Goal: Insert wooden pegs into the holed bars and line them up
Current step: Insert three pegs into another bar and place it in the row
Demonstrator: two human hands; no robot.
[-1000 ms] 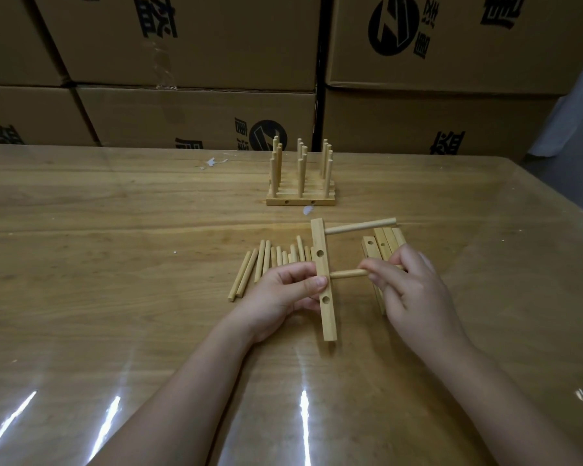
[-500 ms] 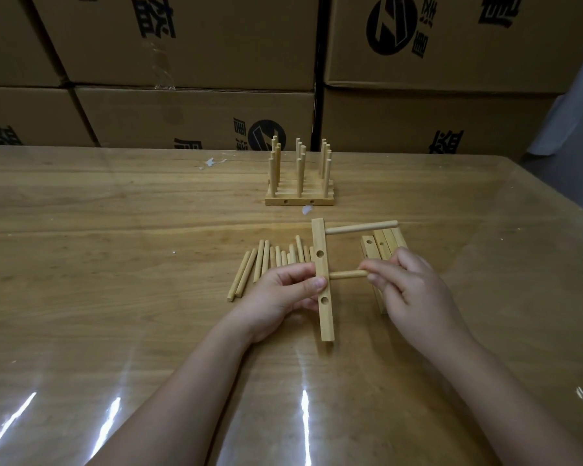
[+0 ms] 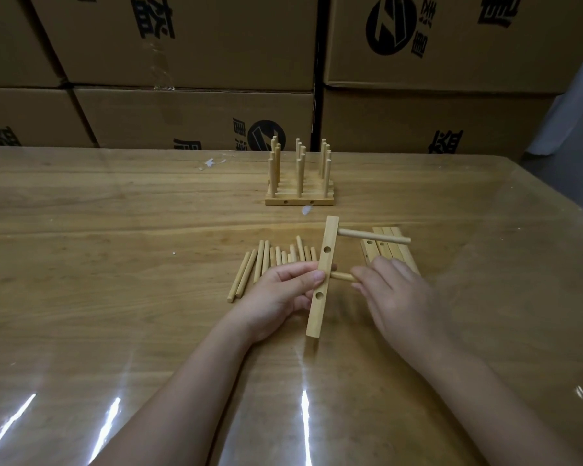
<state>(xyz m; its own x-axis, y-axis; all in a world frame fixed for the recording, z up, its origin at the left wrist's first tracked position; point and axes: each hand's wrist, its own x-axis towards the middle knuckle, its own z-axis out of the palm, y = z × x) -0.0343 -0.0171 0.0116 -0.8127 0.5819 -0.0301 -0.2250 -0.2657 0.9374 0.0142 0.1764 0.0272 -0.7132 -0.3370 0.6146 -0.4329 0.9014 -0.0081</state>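
The table point(image 3: 115, 264) holds everything. Far past both hands stands the finished set point(image 3: 299, 183), pegs up, out of the way. The left hand point(image 3: 280, 297) grips the bar point(image 3: 315, 317) so it cannot slide. Spare bars point(image 3: 387, 250) lie just behind the right hand point(image 3: 394, 297), and loose pegs point(image 3: 263, 260) lie behind the left hand, easy to grab. The right hand pinches the middle peg point(image 3: 342, 276) and pushes it into its hole. The right hand is closer to the bar than before, so less peg shows.
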